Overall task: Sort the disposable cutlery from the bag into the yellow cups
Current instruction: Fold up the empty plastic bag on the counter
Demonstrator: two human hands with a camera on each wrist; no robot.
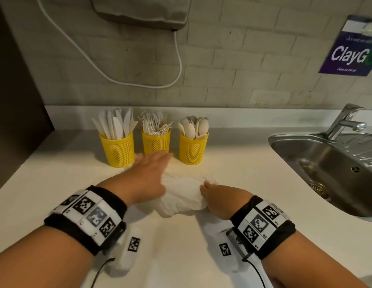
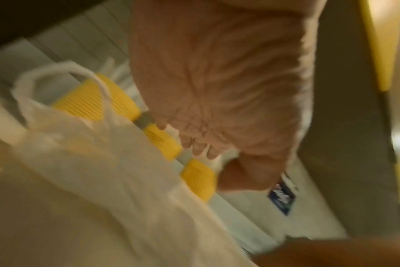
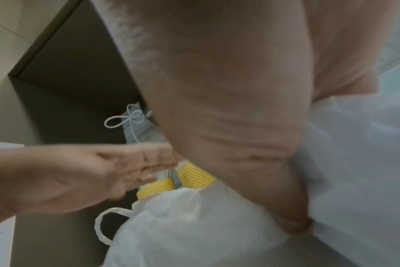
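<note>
Nearest on the pale countertop (image 1: pixel 56 163) lies the crumpled white plastic bag (image 1: pixel 181 196), flattened between both hands. The right hand (image 1: pixel 220 201) pinches its near right edge with curled fingers, while the left hand (image 1: pixel 147 173) hovers above its far end, fingers straight and spread, palm down. Just beyond stand three yellow mesh cups: the left cup (image 1: pixel 118 150) holds pale disposable knives (image 1: pixel 116 124), the middle cup (image 1: pixel 157 142) forks (image 1: pixel 156 123), the right cup (image 1: pixel 192 149) spoons (image 1: pixel 194 126). A steel sink (image 1: pixel 326 169) sits to the right.
</note>
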